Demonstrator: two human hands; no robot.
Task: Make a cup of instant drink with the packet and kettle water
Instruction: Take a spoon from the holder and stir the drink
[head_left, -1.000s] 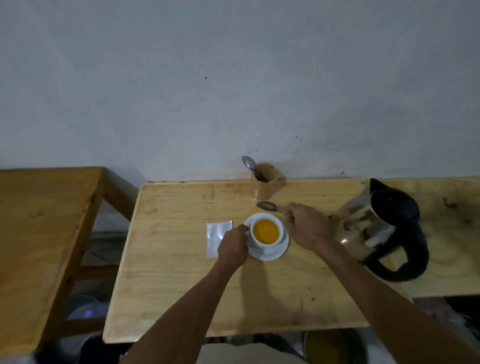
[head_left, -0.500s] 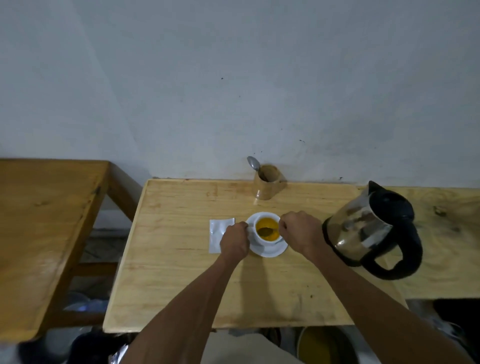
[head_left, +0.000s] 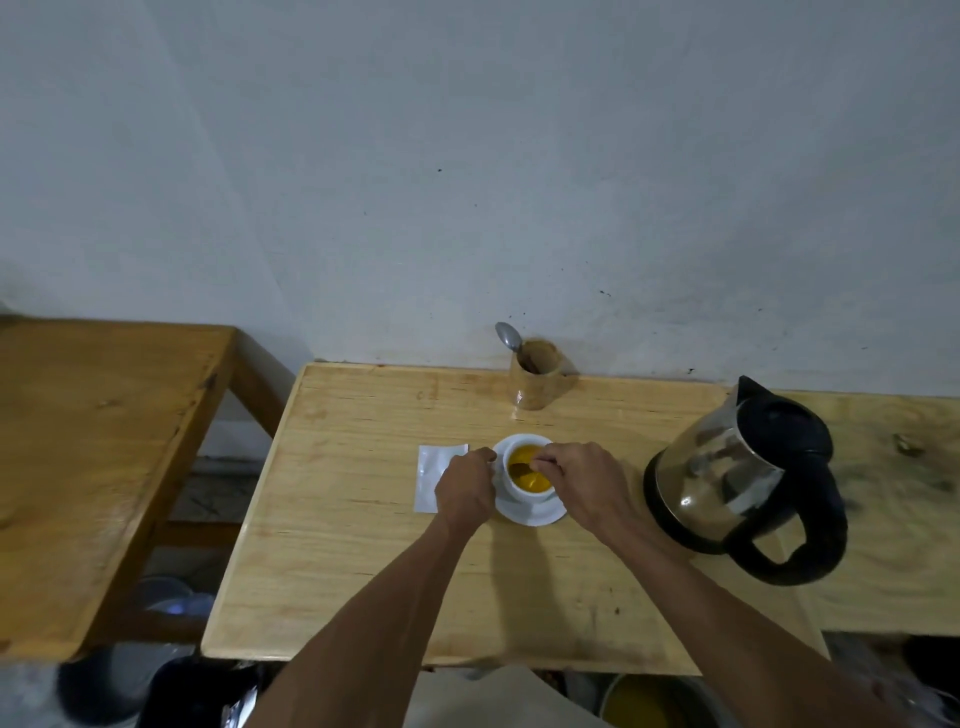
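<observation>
Both forearms are bare, no sleeves, left hand (head_left: 464, 488) and right hand (head_left: 582, 480) ungloved.

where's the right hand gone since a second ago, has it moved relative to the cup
Yes. The right hand came in from behind the cup's far-right rim to over its right side, dipping the spoon into the drink.

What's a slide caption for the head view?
Left hand steadies the cup while right hand stirs the orange drink; kettle stands alongside.
</observation>
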